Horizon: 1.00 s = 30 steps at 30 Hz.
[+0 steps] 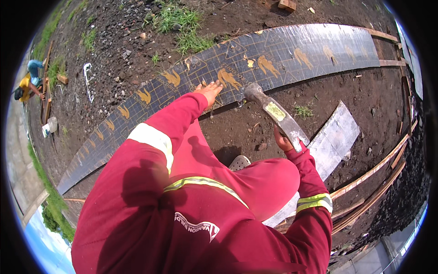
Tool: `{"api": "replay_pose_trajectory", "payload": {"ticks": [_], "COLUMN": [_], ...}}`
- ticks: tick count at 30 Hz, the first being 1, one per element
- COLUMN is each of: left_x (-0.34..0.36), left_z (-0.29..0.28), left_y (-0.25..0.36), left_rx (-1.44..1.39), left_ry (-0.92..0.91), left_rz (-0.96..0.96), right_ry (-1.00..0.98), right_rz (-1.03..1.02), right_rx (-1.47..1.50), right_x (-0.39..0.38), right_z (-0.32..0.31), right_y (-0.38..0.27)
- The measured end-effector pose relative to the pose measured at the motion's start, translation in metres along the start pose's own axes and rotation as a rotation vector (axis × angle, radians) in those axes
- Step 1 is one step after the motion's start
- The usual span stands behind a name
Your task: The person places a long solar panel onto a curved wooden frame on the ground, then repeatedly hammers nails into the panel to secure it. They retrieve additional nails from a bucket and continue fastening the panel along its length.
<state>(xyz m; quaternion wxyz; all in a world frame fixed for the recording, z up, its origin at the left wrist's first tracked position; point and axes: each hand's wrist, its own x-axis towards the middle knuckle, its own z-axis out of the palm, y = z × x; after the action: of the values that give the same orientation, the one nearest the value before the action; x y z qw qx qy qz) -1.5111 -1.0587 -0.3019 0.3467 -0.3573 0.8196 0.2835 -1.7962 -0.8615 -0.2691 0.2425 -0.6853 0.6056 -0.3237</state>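
Note:
A long dark plywood board (232, 59) with a gold printed pattern stretches across the ground in front of me. My left hand (210, 93) rests on its near edge, fingers stretched out over the surface. Whether something small lies under the fingertips is hidden. In my right hand (283, 139) is a worn hammer (286, 124), gripped by the handle. Its metal head points up and left, close to the board's near edge and to the right of my left hand. A light patch shows on the upper handle.
A grey scuffed panel (335, 137) lies by my right arm. Long timber strips (372, 176) run along the right. Far left, a person in yellow (26, 86) bends over boards near a white bucket (51, 124). A wooden block (287, 5) sits beyond the board on dark soil.

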Motion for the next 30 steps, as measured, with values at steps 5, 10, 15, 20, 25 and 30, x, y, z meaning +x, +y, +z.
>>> {"api": "replay_pose_trajectory", "payload": {"ticks": [5,10,15,20,25,30], "left_x": [-0.002,-0.001,-0.003,-0.011,-0.064,-0.172], "left_z": [-0.003,-0.001,-0.003,-0.021,-0.042,-0.050], "left_y": [0.002,0.000,0.000,0.006,-0.007,-0.049], "left_rx": [0.006,-0.023,0.023,0.006,-0.105,-0.357], "left_ry": [-0.006,0.000,-0.038,-0.098,0.179,0.395], "left_rz": [-0.010,0.008,0.015,-0.048,0.067,0.049], "right_ry": [-0.361,-0.110,-0.332,-0.573,-0.276,-0.148], "right_rz": [0.561,0.278,0.448,0.627,1.017,1.174], "right_rx": [-0.354,-0.033,-0.258,-0.387,-0.427,-0.388], "right_x": [0.005,0.007,-0.001,-0.013,-0.066,-0.097], "right_z": [0.012,-0.002,0.002,-0.015,-0.079,-0.146], "right_y": [0.006,-0.008,-0.003,-0.002,-0.029,-0.025]}}
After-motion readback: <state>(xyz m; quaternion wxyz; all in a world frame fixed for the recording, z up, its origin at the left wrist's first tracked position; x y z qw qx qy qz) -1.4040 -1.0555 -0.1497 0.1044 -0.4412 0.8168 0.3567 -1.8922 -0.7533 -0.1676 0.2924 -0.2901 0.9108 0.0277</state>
